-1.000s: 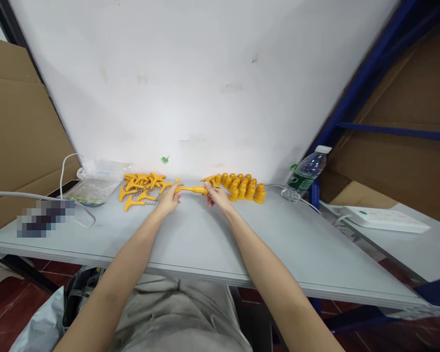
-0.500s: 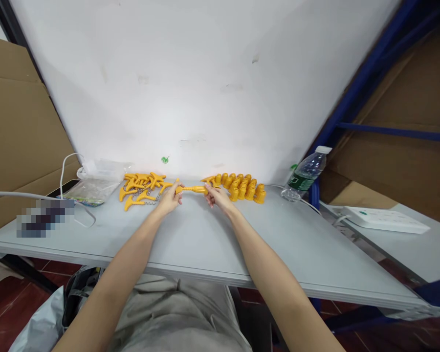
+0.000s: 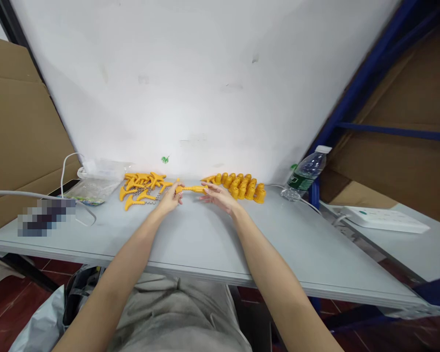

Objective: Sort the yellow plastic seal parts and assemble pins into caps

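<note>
My left hand (image 3: pixel 169 199) is closed around the handle end of a yellow T-handled plastic piece (image 3: pixel 193 189), which is held level above the table. At its right end is my right hand (image 3: pixel 220 196), fingers stretched out and apart by the tip. Whether those fingertips still touch it I cannot tell. Left of my left hand lies a pile of similar yellow T-handled pieces (image 3: pixel 135 200) with bead-like metal chains. Beyond my right hand stand several yellow cup-shaped caps (image 3: pixel 250 189) in rows, with another pointed yellow piece (image 3: pixel 207 180) at their left end, partly hidden.
The grey table (image 3: pixel 205 244) meets a white panel (image 3: pixel 212 98) at the back. A tilted water bottle (image 3: pixel 305 176) leans at the right, near a white power strip (image 3: pixel 385 219). Clear plastic bags (image 3: pixel 95 188) and a white cable (image 3: pixel 62 173) lie at the left.
My right hand's fingers have loosened from the yellow piece and spread out, with the hand shifting slightly. My left hand and the piece stay where they were.
</note>
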Demonstrator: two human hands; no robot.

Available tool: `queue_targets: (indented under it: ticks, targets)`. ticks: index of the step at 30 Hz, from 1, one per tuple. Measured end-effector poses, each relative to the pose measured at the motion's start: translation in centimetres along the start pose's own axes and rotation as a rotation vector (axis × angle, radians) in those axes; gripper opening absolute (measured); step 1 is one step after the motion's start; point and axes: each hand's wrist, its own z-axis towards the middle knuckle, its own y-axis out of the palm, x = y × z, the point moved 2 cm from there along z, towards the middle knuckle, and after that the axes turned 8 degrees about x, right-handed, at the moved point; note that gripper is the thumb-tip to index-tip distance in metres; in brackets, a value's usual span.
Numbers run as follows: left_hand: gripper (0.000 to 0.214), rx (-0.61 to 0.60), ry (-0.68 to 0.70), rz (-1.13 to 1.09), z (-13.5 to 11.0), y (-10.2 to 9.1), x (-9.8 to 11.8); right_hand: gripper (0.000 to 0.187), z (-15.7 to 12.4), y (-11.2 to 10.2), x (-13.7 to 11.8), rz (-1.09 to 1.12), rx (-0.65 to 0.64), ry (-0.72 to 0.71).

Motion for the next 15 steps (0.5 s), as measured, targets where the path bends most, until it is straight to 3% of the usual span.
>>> queue_targets:
  ticks: [7,15]
  targets:
    - [0.03,0.032,0.104,0.177,-0.3,-0.2,0.5,0.042,-0.1,0.8,0.0,-0.022,0.033,-0.025]
    - [0.036,0.119,0.166,0.168,-0.2,0.7,-1.2,0.041,-0.3,1.2,-0.1,-0.061,0.048,-0.03]
